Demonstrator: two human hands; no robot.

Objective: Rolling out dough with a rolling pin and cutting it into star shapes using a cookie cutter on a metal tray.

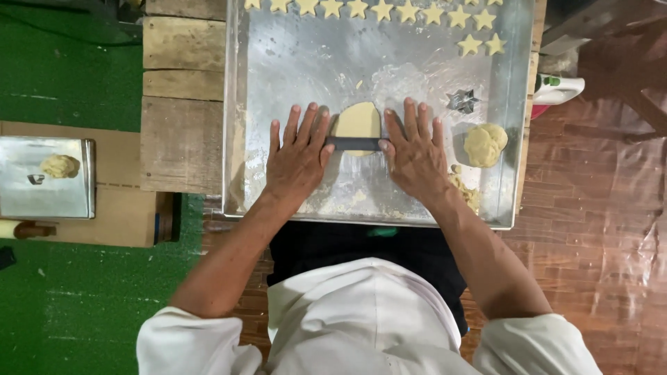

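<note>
Both hands lie flat, fingers spread, left hand (297, 154) and right hand (415, 153) pressing a dark rolling pin (354, 144) across an oval dough sheet (358, 121) mid-tray (292, 62); a dough ball (485, 144) sits right.

Along the far edge of your metal tray (278, 83) sit rows of star-shaped dough cutouts (382, 10). To the right you have a star cutter (463, 101), a dough ball (485, 144) and crumbly scraps (464, 189). Far left, a smaller tray (28, 201) holds another dough lump (59, 166)
</note>
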